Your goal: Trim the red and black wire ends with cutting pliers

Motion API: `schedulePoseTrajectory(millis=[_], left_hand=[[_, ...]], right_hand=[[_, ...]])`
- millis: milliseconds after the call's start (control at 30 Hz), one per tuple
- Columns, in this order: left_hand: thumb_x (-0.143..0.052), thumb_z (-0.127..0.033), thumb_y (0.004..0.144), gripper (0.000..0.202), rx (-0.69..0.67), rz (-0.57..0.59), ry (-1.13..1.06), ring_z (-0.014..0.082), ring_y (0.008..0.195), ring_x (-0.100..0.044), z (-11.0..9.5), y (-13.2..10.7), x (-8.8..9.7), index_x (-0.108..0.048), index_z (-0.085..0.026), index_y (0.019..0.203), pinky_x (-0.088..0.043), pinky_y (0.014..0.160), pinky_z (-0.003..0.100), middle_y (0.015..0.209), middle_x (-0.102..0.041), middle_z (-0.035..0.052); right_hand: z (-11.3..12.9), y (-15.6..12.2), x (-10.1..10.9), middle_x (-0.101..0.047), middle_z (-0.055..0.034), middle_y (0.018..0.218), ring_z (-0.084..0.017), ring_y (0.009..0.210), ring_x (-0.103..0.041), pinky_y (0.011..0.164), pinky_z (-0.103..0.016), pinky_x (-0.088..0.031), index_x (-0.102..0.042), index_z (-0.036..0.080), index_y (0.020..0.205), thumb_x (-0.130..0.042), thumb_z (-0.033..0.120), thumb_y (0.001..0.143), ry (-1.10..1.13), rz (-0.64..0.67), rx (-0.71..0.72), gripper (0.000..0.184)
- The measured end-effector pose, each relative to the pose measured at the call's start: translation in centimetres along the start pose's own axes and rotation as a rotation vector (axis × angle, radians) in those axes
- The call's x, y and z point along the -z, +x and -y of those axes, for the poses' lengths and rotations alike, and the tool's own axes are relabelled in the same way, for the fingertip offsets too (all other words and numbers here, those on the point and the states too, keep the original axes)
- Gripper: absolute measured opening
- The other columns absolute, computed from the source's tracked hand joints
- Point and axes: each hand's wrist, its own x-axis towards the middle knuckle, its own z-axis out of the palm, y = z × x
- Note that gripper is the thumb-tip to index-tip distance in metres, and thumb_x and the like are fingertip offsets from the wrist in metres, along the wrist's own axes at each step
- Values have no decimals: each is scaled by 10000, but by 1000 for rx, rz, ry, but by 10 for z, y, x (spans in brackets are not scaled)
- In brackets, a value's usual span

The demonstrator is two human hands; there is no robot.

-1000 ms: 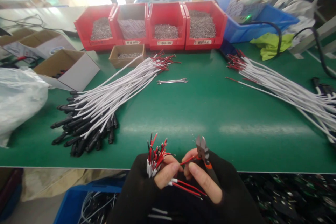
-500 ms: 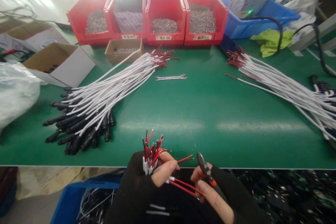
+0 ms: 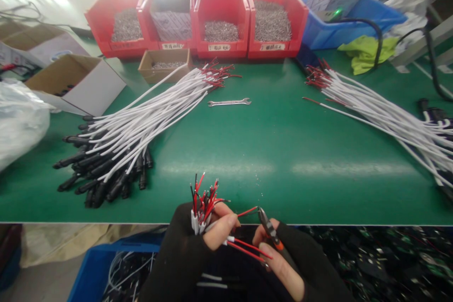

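My left hand (image 3: 208, 233), in a black fingerless glove, is closed around a bundle of white cables with red and black wire ends (image 3: 202, 205) that stick upward at the table's front edge. One red wire juts right from the bundle, and its tip touches the jaws of the small cutters (image 3: 268, 230) with orange grips, which my right hand (image 3: 283, 259) holds. Two more red wires (image 3: 247, 249) run between my hands, below the cutters.
A heap of white cables with black plugs (image 3: 120, 146) lies on the green table (image 3: 276, 151) at left; another heap (image 3: 382, 113) lies at right. A spanner (image 3: 229, 102) rests mid-table. Red bins (image 3: 198, 23) line the back, cardboard boxes (image 3: 78, 82) stand at left, and a blue crate (image 3: 102, 269) sits below.
My right hand dropped with the cutters from above the table edge to lower right, then moved the jaws back to the red wire's tip. The view tilted slightly.
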Motion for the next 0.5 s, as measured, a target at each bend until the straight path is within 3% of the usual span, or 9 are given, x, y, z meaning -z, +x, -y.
schedulePoseTrajectory(millis=[200, 500], left_hand=[[-720, -323, 781, 199, 9, -17, -4, 150, 514, -581, -3, 0, -2, -777, -199, 636, -452, 504, 228, 575, -696, 4], [-706, -298, 769, 207, -51, -38, -25, 128, 473, -549, -2, 1, -6, -759, -188, 602, -417, 458, 224, 553, -683, 9]], right_hand=[[3, 2, 2, -708, 32, 658, -132, 587, -681, 586, -187, -504, -690, 227, 804, -581, 254, 982, -14, 36, 2, 211], [-5, 1, 2, -704, 6, 666, -163, 607, -682, 592, -234, -503, -671, 229, 807, -543, 319, 998, -96, 49, -53, 246]])
